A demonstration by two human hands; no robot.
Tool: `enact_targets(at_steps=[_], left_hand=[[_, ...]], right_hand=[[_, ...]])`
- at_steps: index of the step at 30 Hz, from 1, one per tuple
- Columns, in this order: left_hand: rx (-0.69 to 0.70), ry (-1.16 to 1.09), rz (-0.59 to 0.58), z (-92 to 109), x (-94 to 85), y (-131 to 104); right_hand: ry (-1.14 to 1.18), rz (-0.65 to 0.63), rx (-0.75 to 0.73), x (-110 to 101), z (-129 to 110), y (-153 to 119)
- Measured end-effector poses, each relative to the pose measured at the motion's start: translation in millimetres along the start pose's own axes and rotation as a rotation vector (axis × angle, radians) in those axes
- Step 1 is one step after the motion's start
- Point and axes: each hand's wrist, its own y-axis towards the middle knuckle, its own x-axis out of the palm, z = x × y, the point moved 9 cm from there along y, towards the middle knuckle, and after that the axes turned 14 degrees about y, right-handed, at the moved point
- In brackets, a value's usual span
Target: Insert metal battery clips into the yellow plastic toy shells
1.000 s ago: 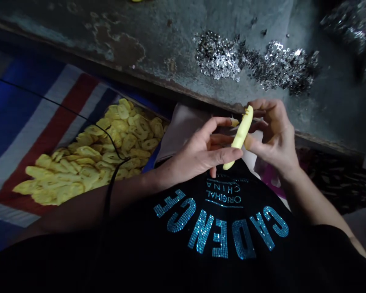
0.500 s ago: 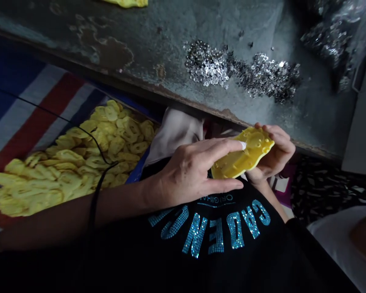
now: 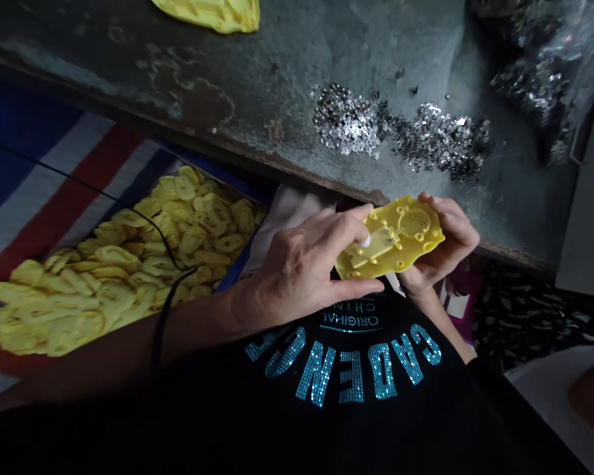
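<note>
A yellow plastic housing half (image 3: pixel 393 241) is between my two hands, its inner side with several screw posts, a round perforated speaker area and a rectangular compartment facing up. My left hand (image 3: pixel 307 264) grips its left end, index finger bent over the compartment and thumb along the near edge. My right hand (image 3: pixel 445 241) is wrapped round the right end from behind, so part of its fingers is hidden. Beyond the hands, on the metal workbench (image 3: pixel 287 72), lies a pile of small shiny metal contact pieces (image 3: pixel 346 122), joined to a second pile (image 3: pixel 445 142).
Many similar yellow plastic parts (image 3: pixel 129 270) are heaped at the left on striped cloth (image 3: pixel 64 198). A black cord (image 3: pixel 165 303) crosses over them. Another yellow part (image 3: pixel 218 13) lies at the bench's far side. A clear bag of metal pieces (image 3: pixel 534 79) stands back right. A person (image 3: pixel 564 389) is at lower right.
The housing half has been turned so its inner side faces me more fully. My left index finger has bent and drawn back left. The view has shifted slightly, showing more of the far yellow part.
</note>
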Motion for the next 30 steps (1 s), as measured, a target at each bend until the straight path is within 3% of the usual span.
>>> enact_targets(at_steps=[6, 9, 10, 12, 16, 18, 20, 22, 25, 30], left_hand=[[0.093, 0.447, 0.254, -1, -35.3, -3], [0.130, 0.629, 0.389, -13, -52.4, -19], [0.127, 0.653, 0.425, -21, -60.5, -31], [0.035, 0.696, 0.383, -54, -74.2, -60], [-0.321, 0.863, 0.181, -142, -99.0, -125], [-0.498, 0.682, 0.237, -172, -111.8, -144], [-0.670, 0.362, 0.391, -188, -117.8, -149], [-0.734, 0.192, 0.467, -187, -111.2, -133], [-0.834, -0.190, 0.472, -186, -84.2, -95], [-0.868, -0.942, 0.566, -178, -53.9, -30]], right_hand=[[0.177, -0.139, 0.186, 33, 11, 11], [0.226, -0.126, 0.271, 29, 20, 20], [0.238, -0.110, 0.276, 24, 22, 25], [0.238, -0.080, 0.280, 11, 28, 38], [0.152, -0.032, 0.304, -15, 44, 75], [0.121, -0.056, 0.305, -17, 54, 99], [0.086, -0.133, 0.302, -8, 70, 129], [-0.029, -0.260, 0.270, 13, 90, 163], [-0.340, -0.453, 0.188, 56, 135, 218], [-0.699, -0.484, 0.253, 103, 231, 306]])
